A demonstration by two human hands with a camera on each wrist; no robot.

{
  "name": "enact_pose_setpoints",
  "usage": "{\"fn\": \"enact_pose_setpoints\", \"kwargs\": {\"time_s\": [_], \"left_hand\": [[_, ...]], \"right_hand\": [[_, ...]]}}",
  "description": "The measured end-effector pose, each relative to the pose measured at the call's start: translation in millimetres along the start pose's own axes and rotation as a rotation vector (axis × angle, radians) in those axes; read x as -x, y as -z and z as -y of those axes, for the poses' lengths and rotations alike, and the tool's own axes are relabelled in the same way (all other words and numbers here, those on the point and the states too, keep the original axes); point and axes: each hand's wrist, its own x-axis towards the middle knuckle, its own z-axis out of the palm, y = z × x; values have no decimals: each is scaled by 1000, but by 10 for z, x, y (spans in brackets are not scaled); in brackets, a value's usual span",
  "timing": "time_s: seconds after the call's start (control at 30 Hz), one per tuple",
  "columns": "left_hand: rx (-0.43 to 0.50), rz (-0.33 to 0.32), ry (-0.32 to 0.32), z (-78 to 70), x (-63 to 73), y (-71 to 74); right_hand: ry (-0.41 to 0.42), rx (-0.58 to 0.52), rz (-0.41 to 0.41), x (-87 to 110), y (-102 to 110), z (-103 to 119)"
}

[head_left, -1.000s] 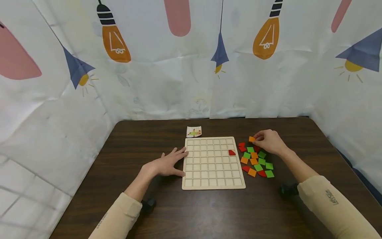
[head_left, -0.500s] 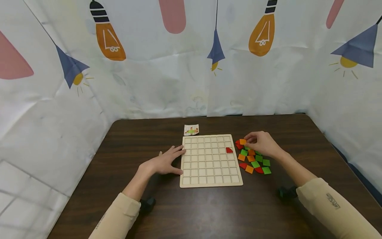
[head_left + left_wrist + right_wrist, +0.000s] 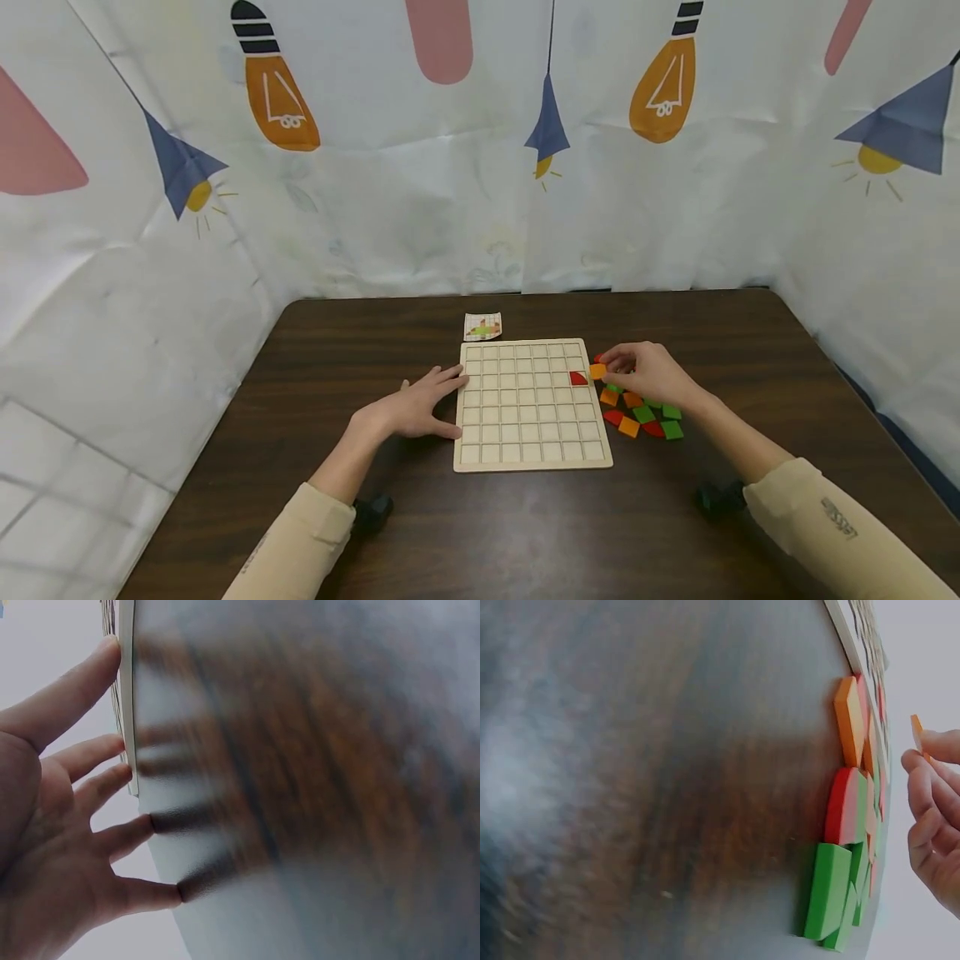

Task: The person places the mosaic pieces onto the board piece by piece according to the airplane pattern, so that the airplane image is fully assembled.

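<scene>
A pale wooden grid board (image 3: 533, 410) lies on the dark table, with one red quarter-round tile (image 3: 578, 378) in a cell near its right edge. My left hand (image 3: 412, 408) is spread beside the board; in the left wrist view the thumb (image 3: 82, 686) and two fingertips touch its edge. My right hand (image 3: 651, 372) pinches an orange square tile (image 3: 597, 372) between thumb and fingers, raised at the board's right edge. Under and in front of that hand lie loose tiles: green squares (image 3: 672, 430), orange squares (image 3: 628, 427) and red rounded ones (image 3: 652, 428).
Behind the board's far left corner lies a small card (image 3: 482, 327) printed with a coloured grid pattern. The brown table (image 3: 525, 533) reaches back to a white curtain (image 3: 420, 217) with lamp drawings.
My right hand has moved left and slightly nearer with the orange tile, from over the loose tiles to the board's right edge. The left hand stays at the board.
</scene>
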Motion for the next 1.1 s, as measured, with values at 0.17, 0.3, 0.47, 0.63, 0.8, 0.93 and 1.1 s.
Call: {"fn": "enact_pose_setpoints", "kwargs": {"time_s": [0.17, 0.3, 0.47, 0.63, 0.8, 0.93, 1.1], "left_hand": [[-1, -2, 4, -11, 1, 11], [-10, 4, 7, -7, -2, 3], [-12, 0, 4, 5, -2, -14], [-9, 1, 3, 8, -10, -18], [-12, -3, 4, 8, -21, -5], [-13, -3, -3, 4, -14, -4], [-9, -6, -21, 3, 5, -4]], "right_hand": [[-7, -13, 34, 15, -56, 21], [-14, -23, 59, 22, -109, 17], [-6, -39, 82, 19, -152, 20], [1, -45, 115, 9, -161, 33], [16, -50, 144, -14, -168, 50], [28, -30, 143, -8, -177, 77], [64, -12, 126, 1, -197, 93]]}}
